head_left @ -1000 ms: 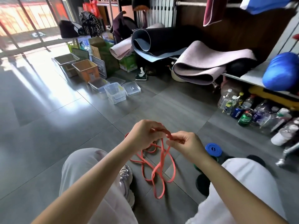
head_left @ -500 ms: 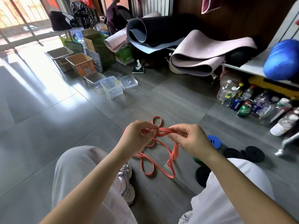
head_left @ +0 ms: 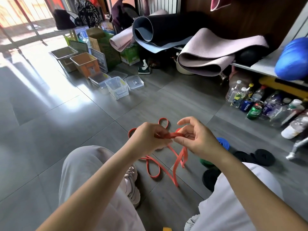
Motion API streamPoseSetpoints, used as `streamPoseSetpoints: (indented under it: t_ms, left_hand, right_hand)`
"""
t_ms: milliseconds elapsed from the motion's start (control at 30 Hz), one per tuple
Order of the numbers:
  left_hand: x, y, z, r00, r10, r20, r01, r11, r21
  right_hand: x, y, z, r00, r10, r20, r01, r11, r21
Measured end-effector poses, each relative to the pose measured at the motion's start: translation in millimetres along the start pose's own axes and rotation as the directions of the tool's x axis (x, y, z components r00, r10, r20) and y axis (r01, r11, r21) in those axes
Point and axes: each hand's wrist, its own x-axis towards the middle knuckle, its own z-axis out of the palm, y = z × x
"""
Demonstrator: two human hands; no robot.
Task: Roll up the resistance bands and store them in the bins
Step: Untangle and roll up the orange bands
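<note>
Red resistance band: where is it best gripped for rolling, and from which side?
Probably the flat end of the red resistance band, held up between the left hand and right hand: pinch across its width from each side. The rest trails in loose loops on the floor, no firm start for a roll.

Among the drinks crowded along the wall, we read "PEPSI" in white letters down a blue can (head_left: 247, 106). The green can (head_left: 253, 111) touching it bears what may be a logo, too blurred to read. The orange bin (head_left: 83, 67) has a label too small for us to read.
</note>
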Motion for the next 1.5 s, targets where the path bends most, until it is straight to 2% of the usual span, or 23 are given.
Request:
streamPoseSetpoints:
  t_ms: [100, 167, 300, 367, 433, 467, 500, 567, 600, 667, 700, 767, 800, 900, 1000, 1100, 1167, 1233, 1267, 1300, 1367, 1433, 1500]
  left_hand:
    - [-1.9, -0.9, -8.3, 1.0, -0.005, 0.008, 0.006, 0.976, -0.216]
    - [-5.4, -0.5, -7.6, 1.0, 0.0, 0.031, 0.013, 0.911, -0.412]
    - [-8.7, -5.1, 8.7, 0.993, -0.048, 0.103, 0.112, 0.585, -0.804]
    - [-9.3, -6.1, 17.1, 0.991, -0.051, 0.127, 0.137, 0.462, -0.876]
    - [-9.6, -6.1, 21.7, 0.985, -0.077, 0.153, 0.171, 0.418, -0.892]
    - [-9.4, -5.6, 21.9, 0.986, -0.09, 0.137, 0.164, 0.479, -0.862]
    - [-8.8, -4.9, 20.1, 0.993, -0.086, 0.085, 0.12, 0.623, -0.773]
    - [-5.4, -3.6, 13.2, 0.998, 0.025, -0.058, -0.043, 0.944, -0.329]
    - [-3.4, -1.3, 9.7, 0.988, 0.133, -0.081, -0.138, 0.989, -0.058]
    - [0.0, 9.7, 2.3, 0.958, 0.286, 0.012, -0.275, 0.906, 0.321]
    - [1.3, 15.5, -0.1, 0.954, 0.289, 0.084, -0.296, 0.851, 0.435]
    - [4.9, 22.6, -2.7, 0.965, 0.212, 0.157, -0.263, 0.774, 0.576]
    - [6.0, 24.4, -4.3, 0.971, 0.183, 0.156, -0.24, 0.777, 0.582]
    - [6.3, 22.8, -8.6, 0.983, 0.17, 0.064, -0.182, 0.914, 0.363]
    - [3.2, 14.2, -4.6, 0.996, 0.066, -0.06, -0.072, 0.991, -0.11]
    - [0.8, 4.0, 11.2, 0.997, -0.041, -0.07, 0.0, 0.859, -0.512]
    - [-1.7, 0.5, 23.0, 0.998, -0.056, -0.008, 0.036, 0.723, -0.69]
    - [-3.7, -1.7, 29.7, 0.996, -0.077, 0.051, 0.089, 0.631, -0.771]
    - [-3.3, -2.2, 29.6, 0.995, -0.081, 0.052, 0.093, 0.667, -0.739]
    - [-2.1, -1.7, 26.7, 0.998, -0.063, 0.019, 0.061, 0.769, -0.637]
    - [2.0, -1.5, 18.1, 0.996, 0.073, -0.051, -0.082, 0.976, -0.2]
    - [5.6, 4.5, 9.9, 0.976, 0.216, -0.006, -0.208, 0.948, 0.24]
    - [7.7, 10.0, 3.9, 0.967, 0.251, 0.041, -0.248, 0.893, 0.374]
  right_hand:
    - [-5.8, 8.2, -3.4, 0.999, 0.017, 0.043, -0.018, 0.999, 0.031]
    - [-9.7, 12.1, 0.0, 0.999, 0.018, 0.041, -0.023, 0.993, 0.113]
    - [-15.3, 11.3, 10.7, 0.999, -0.035, -0.029, 0.042, 0.954, 0.296]
    - [-17.1, 8.7, 14.6, 0.995, -0.05, -0.086, 0.078, 0.928, 0.365]
    - [-17.1, 8.9, 15.4, 0.991, -0.054, -0.12, 0.091, 0.94, 0.328]
    - [-16.9, 9.8, 14.6, 0.99, -0.062, -0.126, 0.092, 0.963, 0.252]
    - [-16.3, 10.9, 12.8, 0.99, -0.074, -0.124, 0.092, 0.985, 0.148]
    - [-14.2, 12.2, 7.5, 0.99, -0.106, -0.096, 0.1, 0.993, -0.066]
    - [-12.9, 11.8, 4.6, 0.99, -0.126, -0.067, 0.114, 0.979, -0.168]
    - [-9.4, 8.0, 1.5, 0.987, -0.159, 0.01, 0.153, 0.928, -0.339]
    - [-7.8, 5.5, 1.5, 0.984, -0.17, 0.048, 0.175, 0.896, -0.409]
    - [-5.1, 1.4, 2.5, 0.981, -0.18, 0.077, 0.194, 0.853, -0.485]
    - [-4.5, 0.6, 1.9, 0.982, -0.18, 0.06, 0.186, 0.856, -0.483]
    - [-5.1, 4.0, -3.9, 0.989, -0.136, -0.052, 0.112, 0.936, -0.332]
    - [-7.0, 9.7, -3.6, 0.991, -0.071, -0.114, 0.058, 0.992, -0.111]
    - [-7.9, 9.4, 5.2, 0.986, -0.059, -0.155, 0.08, 0.987, 0.136]
    - [-7.9, 9.2, 10.0, 0.982, -0.068, -0.174, 0.101, 0.977, 0.185]
    - [-8.2, 8.6, 10.4, 0.983, -0.063, -0.173, 0.091, 0.983, 0.159]
    - [-8.4, 8.5, 8.6, 0.985, -0.06, -0.163, 0.079, 0.991, 0.112]
    - [-8.0, 9.3, 6.2, 0.987, -0.062, -0.147, 0.068, 0.997, 0.031]
    - [-6.7, 11.3, 1.2, 0.991, -0.093, -0.092, 0.072, 0.976, -0.208]
    - [-4.5, 11.2, -0.6, 0.99, -0.138, -0.041, 0.113, 0.921, -0.373]
    - [-2.6, 10.4, -0.5, 0.988, -0.149, -0.029, 0.127, 0.915, -0.382]
